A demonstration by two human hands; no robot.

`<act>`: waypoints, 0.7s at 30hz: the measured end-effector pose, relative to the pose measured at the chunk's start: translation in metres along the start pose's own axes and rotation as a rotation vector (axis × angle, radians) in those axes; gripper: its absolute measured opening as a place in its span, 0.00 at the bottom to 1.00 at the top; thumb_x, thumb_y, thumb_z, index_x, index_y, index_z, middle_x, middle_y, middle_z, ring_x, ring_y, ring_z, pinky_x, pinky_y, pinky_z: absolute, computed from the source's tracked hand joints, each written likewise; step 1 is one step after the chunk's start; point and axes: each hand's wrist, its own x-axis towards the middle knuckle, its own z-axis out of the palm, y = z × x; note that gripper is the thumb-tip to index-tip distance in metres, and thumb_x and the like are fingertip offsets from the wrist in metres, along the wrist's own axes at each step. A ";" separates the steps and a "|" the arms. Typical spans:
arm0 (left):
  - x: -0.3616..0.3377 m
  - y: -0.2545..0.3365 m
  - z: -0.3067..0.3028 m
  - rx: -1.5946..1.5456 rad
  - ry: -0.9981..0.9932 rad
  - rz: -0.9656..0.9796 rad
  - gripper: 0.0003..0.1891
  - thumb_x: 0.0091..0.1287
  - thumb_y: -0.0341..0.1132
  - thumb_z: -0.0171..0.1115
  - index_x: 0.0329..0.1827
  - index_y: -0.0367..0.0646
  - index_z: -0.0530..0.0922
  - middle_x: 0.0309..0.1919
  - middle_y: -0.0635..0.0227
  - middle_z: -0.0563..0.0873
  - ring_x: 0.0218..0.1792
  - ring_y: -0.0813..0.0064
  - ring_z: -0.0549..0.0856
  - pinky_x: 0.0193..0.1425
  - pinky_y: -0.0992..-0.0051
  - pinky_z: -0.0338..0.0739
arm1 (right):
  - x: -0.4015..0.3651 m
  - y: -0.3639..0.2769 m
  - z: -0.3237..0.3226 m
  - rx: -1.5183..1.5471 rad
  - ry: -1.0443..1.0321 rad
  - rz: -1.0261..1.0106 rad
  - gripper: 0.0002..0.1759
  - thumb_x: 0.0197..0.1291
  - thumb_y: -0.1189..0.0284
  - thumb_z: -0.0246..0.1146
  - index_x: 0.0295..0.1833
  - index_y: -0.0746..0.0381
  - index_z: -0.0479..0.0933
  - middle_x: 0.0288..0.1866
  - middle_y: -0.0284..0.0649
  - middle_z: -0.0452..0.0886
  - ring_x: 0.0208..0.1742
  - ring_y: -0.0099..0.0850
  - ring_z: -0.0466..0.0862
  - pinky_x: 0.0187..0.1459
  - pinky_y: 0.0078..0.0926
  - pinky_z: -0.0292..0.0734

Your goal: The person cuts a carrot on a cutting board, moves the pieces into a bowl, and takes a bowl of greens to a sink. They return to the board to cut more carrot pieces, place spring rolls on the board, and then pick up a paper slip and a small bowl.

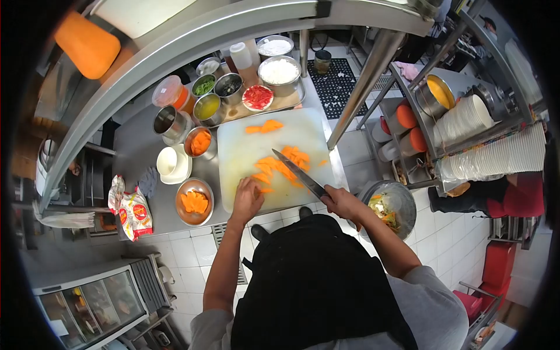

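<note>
A white cutting board [240, 153] carries a spread of orange carrot pieces [286, 169] and a smaller group of them near its far edge. My right hand [341, 202] is closed around the handle of a kitchen knife [300, 175]. The blade points away to the left, over the carrot pieces. At the board's near left edge is my left hand [249, 197], its fingers curled beside a few orange pieces. What lies under those fingers is hidden. Left of the board stand a metal bowl [182, 217] and a metal container [188, 146], both with orange pieces inside.
Metal containers [207, 111] of ingredients and squeeze bottles [240, 55] line the back of the table. White bowls [169, 162] and printed bags [135, 214] sit at left. A bin [408, 204] with food scraps stands to the right. A steel post [361, 93] rises beside the board.
</note>
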 end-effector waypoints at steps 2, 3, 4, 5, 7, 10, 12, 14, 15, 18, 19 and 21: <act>-0.001 -0.002 0.002 0.005 -0.045 -0.042 0.15 0.58 0.22 0.66 0.49 0.38 0.80 0.42 0.54 0.81 0.48 0.50 0.81 0.59 0.55 0.77 | 0.000 0.006 0.002 0.008 0.009 -0.017 0.15 0.78 0.64 0.57 0.46 0.67 0.72 0.30 0.49 0.86 0.30 0.43 0.87 0.38 0.45 0.81; -0.001 -0.003 0.003 0.002 -0.085 -0.086 0.15 0.60 0.22 0.67 0.50 0.38 0.79 0.41 0.55 0.82 0.46 0.52 0.82 0.58 0.58 0.79 | -0.001 0.010 0.003 0.009 0.016 -0.029 0.15 0.78 0.64 0.57 0.46 0.66 0.72 0.29 0.49 0.86 0.30 0.44 0.87 0.38 0.45 0.81; 0.001 -0.001 0.002 0.005 -0.093 -0.082 0.15 0.60 0.22 0.67 0.50 0.38 0.79 0.41 0.55 0.82 0.46 0.52 0.82 0.58 0.58 0.79 | 0.000 0.014 0.004 0.017 0.020 -0.026 0.15 0.78 0.64 0.57 0.46 0.66 0.72 0.29 0.49 0.86 0.30 0.44 0.87 0.38 0.45 0.81; 0.003 -0.001 0.001 -0.134 -0.060 -0.167 0.15 0.61 0.22 0.68 0.51 0.38 0.80 0.41 0.56 0.83 0.44 0.56 0.83 0.55 0.61 0.80 | 0.001 0.018 0.005 -0.004 0.037 -0.040 0.15 0.78 0.64 0.57 0.46 0.67 0.71 0.30 0.50 0.86 0.31 0.44 0.88 0.38 0.45 0.81; 0.008 -0.005 -0.003 -0.273 -0.029 -0.256 0.15 0.63 0.22 0.69 0.52 0.37 0.80 0.41 0.58 0.84 0.42 0.60 0.84 0.53 0.64 0.81 | -0.001 0.022 0.007 -0.023 0.051 -0.050 0.15 0.78 0.64 0.57 0.45 0.67 0.71 0.30 0.50 0.86 0.32 0.45 0.88 0.39 0.45 0.81; 0.031 -0.015 -0.014 -0.208 -0.125 -0.342 0.18 0.62 0.23 0.73 0.56 0.39 0.84 0.44 0.58 0.84 0.45 0.62 0.85 0.54 0.66 0.82 | -0.004 0.022 0.003 -0.023 0.034 -0.036 0.15 0.78 0.64 0.57 0.46 0.67 0.71 0.30 0.51 0.86 0.32 0.46 0.89 0.39 0.46 0.81; 0.043 -0.003 -0.022 -0.032 -0.158 -0.256 0.19 0.60 0.24 0.74 0.55 0.39 0.84 0.45 0.57 0.84 0.48 0.59 0.84 0.57 0.63 0.81 | -0.006 0.023 0.003 0.008 0.036 -0.063 0.15 0.78 0.64 0.58 0.46 0.67 0.71 0.30 0.51 0.86 0.32 0.47 0.88 0.40 0.46 0.81; 0.047 0.000 -0.019 0.142 -0.194 -0.165 0.20 0.58 0.25 0.75 0.55 0.39 0.84 0.46 0.56 0.84 0.52 0.55 0.83 0.61 0.61 0.80 | -0.008 0.025 0.003 0.012 0.041 -0.063 0.14 0.78 0.65 0.58 0.47 0.67 0.72 0.30 0.51 0.86 0.33 0.49 0.88 0.40 0.47 0.81; 0.048 0.002 -0.018 0.174 -0.194 -0.152 0.20 0.57 0.26 0.76 0.54 0.40 0.84 0.46 0.56 0.84 0.55 0.53 0.82 0.62 0.60 0.78 | -0.008 0.026 0.004 0.019 0.045 -0.064 0.14 0.78 0.65 0.58 0.48 0.67 0.73 0.30 0.51 0.86 0.33 0.52 0.88 0.40 0.48 0.81; 0.049 0.000 -0.015 0.228 -0.210 -0.154 0.21 0.55 0.26 0.76 0.53 0.41 0.83 0.46 0.56 0.84 0.55 0.50 0.82 0.61 0.59 0.78 | -0.014 0.021 -0.001 0.037 0.057 -0.052 0.14 0.78 0.65 0.58 0.48 0.67 0.73 0.30 0.51 0.86 0.33 0.51 0.88 0.40 0.47 0.81; 0.048 -0.001 -0.015 0.247 -0.220 -0.176 0.20 0.55 0.26 0.76 0.52 0.41 0.83 0.44 0.56 0.85 0.52 0.51 0.83 0.58 0.59 0.80 | -0.015 0.022 -0.001 0.040 0.061 -0.052 0.14 0.78 0.65 0.58 0.48 0.67 0.73 0.30 0.51 0.86 0.33 0.51 0.88 0.40 0.47 0.81; 0.047 -0.005 -0.016 0.179 -0.277 -0.260 0.20 0.55 0.26 0.76 0.52 0.40 0.82 0.42 0.56 0.85 0.48 0.51 0.84 0.54 0.59 0.80 | -0.017 0.024 -0.003 0.023 0.038 -0.035 0.14 0.79 0.65 0.57 0.47 0.67 0.71 0.33 0.52 0.87 0.34 0.48 0.88 0.41 0.47 0.81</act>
